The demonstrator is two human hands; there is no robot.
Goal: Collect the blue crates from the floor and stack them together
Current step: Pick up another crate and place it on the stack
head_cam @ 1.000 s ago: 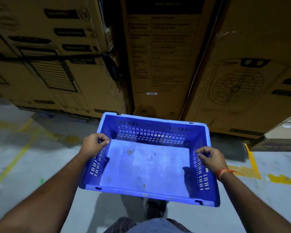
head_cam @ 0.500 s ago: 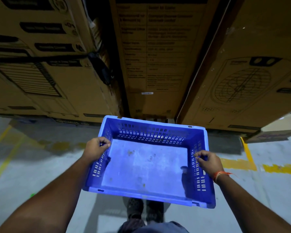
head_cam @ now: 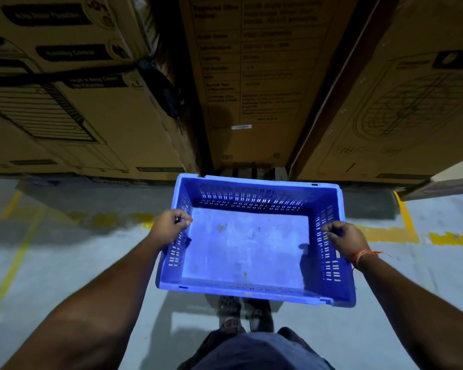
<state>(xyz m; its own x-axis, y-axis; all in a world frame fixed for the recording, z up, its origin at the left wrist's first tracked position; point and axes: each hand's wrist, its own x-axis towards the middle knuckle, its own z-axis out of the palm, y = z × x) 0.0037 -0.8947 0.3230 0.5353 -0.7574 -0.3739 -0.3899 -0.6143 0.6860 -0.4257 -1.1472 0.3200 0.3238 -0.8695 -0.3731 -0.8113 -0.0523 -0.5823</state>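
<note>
Crate (head_cam: 247, 244): blue, empty, held level above the floor (head_cam: 64, 263) before my feet, facing stacked cardboard boxes (head_cam: 265, 76). My left hand (head_cam: 169, 227) grips its left wall, my right hand (head_cam: 346, 240) its right wall, fingers curled over each rim

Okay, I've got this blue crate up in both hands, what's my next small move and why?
Probably turn away from the cardboard boxes and carry the blue crate on toward another one. The left hand and right hand grip its side walls, it is empty, and no other crate shows here.
</note>
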